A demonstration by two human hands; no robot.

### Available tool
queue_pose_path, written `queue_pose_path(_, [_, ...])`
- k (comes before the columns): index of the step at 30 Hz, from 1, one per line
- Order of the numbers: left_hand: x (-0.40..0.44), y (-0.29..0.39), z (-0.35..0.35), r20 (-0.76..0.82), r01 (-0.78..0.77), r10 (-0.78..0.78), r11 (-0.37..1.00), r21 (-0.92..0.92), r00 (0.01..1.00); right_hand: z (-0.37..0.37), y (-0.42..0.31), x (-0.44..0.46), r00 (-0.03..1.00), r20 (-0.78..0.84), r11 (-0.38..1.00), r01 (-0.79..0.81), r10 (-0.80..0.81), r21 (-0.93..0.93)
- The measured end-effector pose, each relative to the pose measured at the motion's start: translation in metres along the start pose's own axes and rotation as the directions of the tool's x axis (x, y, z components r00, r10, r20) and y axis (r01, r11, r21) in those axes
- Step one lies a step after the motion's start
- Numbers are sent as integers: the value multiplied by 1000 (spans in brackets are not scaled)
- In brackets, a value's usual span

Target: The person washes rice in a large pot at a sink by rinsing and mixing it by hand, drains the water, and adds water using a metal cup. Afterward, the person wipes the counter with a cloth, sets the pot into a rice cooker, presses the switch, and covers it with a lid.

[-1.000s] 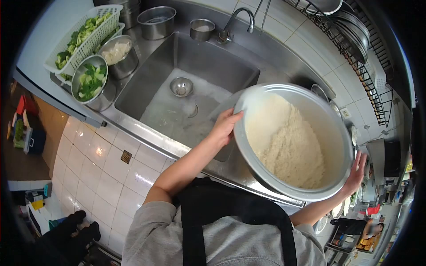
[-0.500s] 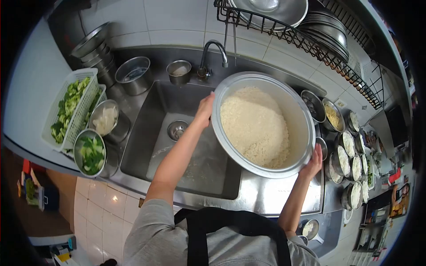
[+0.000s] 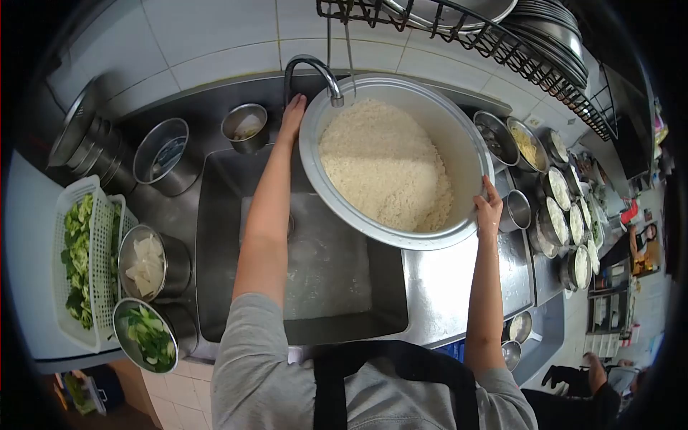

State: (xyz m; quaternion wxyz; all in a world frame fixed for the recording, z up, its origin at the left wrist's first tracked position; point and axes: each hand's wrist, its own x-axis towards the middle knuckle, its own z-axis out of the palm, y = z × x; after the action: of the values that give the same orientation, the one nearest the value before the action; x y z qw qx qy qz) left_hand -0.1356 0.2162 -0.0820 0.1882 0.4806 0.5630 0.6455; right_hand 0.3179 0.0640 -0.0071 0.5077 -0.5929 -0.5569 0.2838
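Note:
A large round metal pot holding a big mass of pale, wet-looking rice is between my hands, tilted slightly, over the right part of the sink and the counter beside it. My left hand grips its left side, close to the faucet, whose spout tip overlaps the pot's rim. On the right side, my right hand holds the rim with its fingers up along the outer edge. Cloudy water covers part of the sink's bottom.
Left of the sink stand a white basket of broccoli, a pot of white slices, a bowl of green leaves and an empty-looking pot. Wire rack overhead. Several filled bowls at right; another person farther back.
The pot has come level from a steep tilt and moved away from me toward the faucet and back wall, both hands still on it. The view has turned, showing more bowls at right.

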Motion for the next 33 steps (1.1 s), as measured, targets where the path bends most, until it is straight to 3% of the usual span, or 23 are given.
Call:
queue_pose_path(1, [0,-2,1,11,-2,2,1000,-11,1000,0,-2,-1,999,3,998,-36,36,46])
queue_pose_path(3, [-3,-7,1,300,88,-40,985,-150,953,1,-3,1,1000,-16,1000,-3,4,7])
queue_pose_path(4, [-17,-6,-1,236,19,-6,998,-52,972,-1,-2,0,1000,-16,999,22,-23,-24])
queue_pose_path(8, [-64,-23,-15,282,-21,68,986,-166,957,-2,-2,1,1000,11,1000,-4,4,-1])
queue_pose_path(10, [-73,-11,-25,281,-133,83,978,162,956,-3,-3,3,999,28,1000,-16,16,25])
queue_pose_path(11, [-70,-4,-28,279,-135,82,975,177,957,-3,-3,1,998,48,999,-33,31,40])
queue_pose_path(12, [-62,8,-29,240,198,-144,955,-221,960,-1,-5,0,999,45,998,5,-8,68])
queue_pose_path(13, [-54,25,-31,287,449,-345,680,-579,893,-1,-3,5,999,52,997,9,-13,82])
queue_pose_path(14, [-51,53,-38,383,560,-410,594,-577,828,-5,2,11,996,71,999,46,-46,-3])
queue_pose_path(15, [-51,61,-33,375,554,-408,605,-572,832,-8,4,16,993,92,993,83,-75,-88])
queue_pose_path(17, [-50,78,-14,283,346,-282,914,-210,917,-16,5,29,989,111,983,116,-101,-142])
queue_pose_path(21, [-118,94,3,32,125,-129,987,98,991,-40,56,87,957,263,992,120,-127,43])
queue_pose_path(22, [-152,120,2,-11,128,-128,988,90,992,-48,62,95,953,258,980,184,-159,-75])
queue_pose_path(23, [-181,146,-2,-52,133,-129,987,84,990,-52,58,87,951,266,981,181,-157,-67])
queue_pose_path(25, [-164,106,-12,-26,106,-105,994,28,994,-60,34,64,942,332,999,23,-34,37])
queue_pose_path(26, [-154,91,-16,12,95,-94,995,-40,995,-52,27,44,966,258,999,-8,17,-34])
queue_pose_path(27, [-137,120,-24,111,265,-252,956,-127,961,-43,21,25,981,180,994,-50,68,-100])
queue_pose_path(29, [-110,125,-30,227,304,-265,940,-156,937,-28,24,-8,995,-52,948,65,-85,-312])
queue_pose_path(30, [-121,124,-28,237,308,-269,940,-149,934,-34,32,-3,996,-57,949,52,-74,-311])
queue_pose_path(32, [-157,124,-26,26,193,-192,981,-35,981,-46,38,39,963,185,981,195,-195,23])
queue_pose_path(33, [-178,133,-22,20,192,-191,981,-35,981,-49,35,57,961,189,980,199,-200,26])
